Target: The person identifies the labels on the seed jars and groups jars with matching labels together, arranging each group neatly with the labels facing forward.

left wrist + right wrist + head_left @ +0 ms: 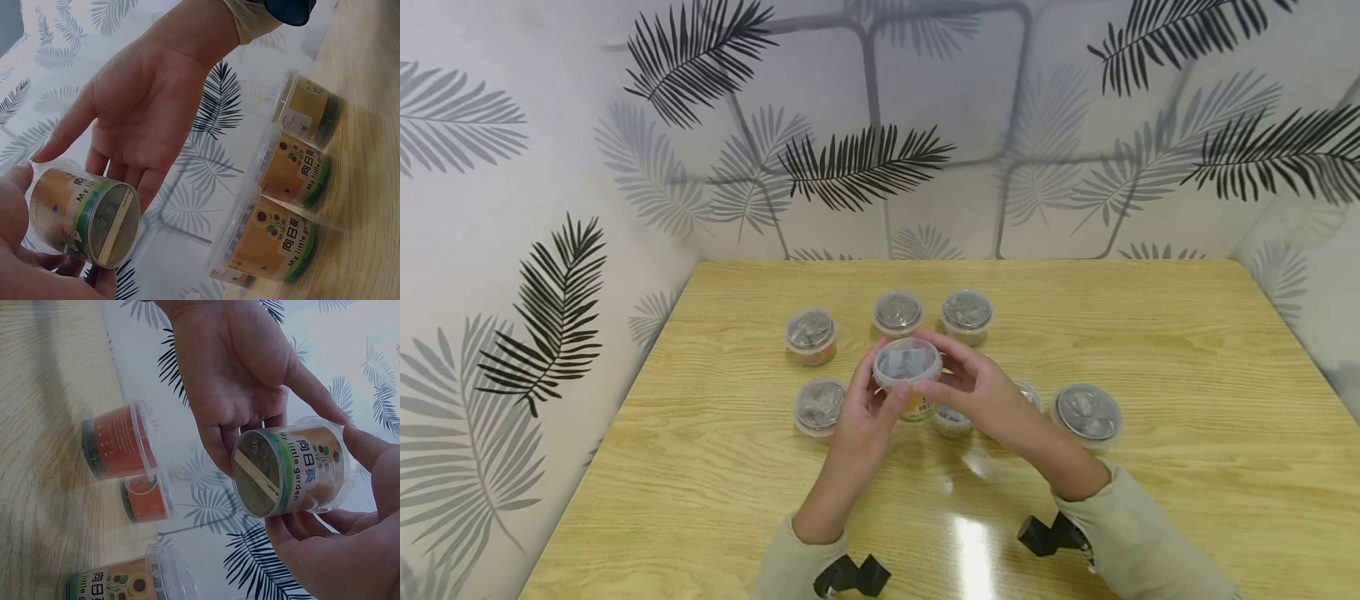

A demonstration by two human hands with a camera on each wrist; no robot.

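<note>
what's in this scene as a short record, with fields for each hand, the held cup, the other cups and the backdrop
left hand: grips the held cup
right hand: grips it too, opposite side
held cup: lid up, above the table
label: reads "My little garden"
other cups: lidded, on the table
backdrop: leaf-print wall

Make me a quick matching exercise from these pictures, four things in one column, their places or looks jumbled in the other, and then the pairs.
Things:
1. Held cup
2. Table
3. Right sleeve
4. Wall

Places or looks:
A. Yellowish, wood-grained
B. Between left hand and right hand
C. Pale, leaf-patterned
D. Plain beige

Pairs: 1-B, 2-A, 3-D, 4-C.
</note>
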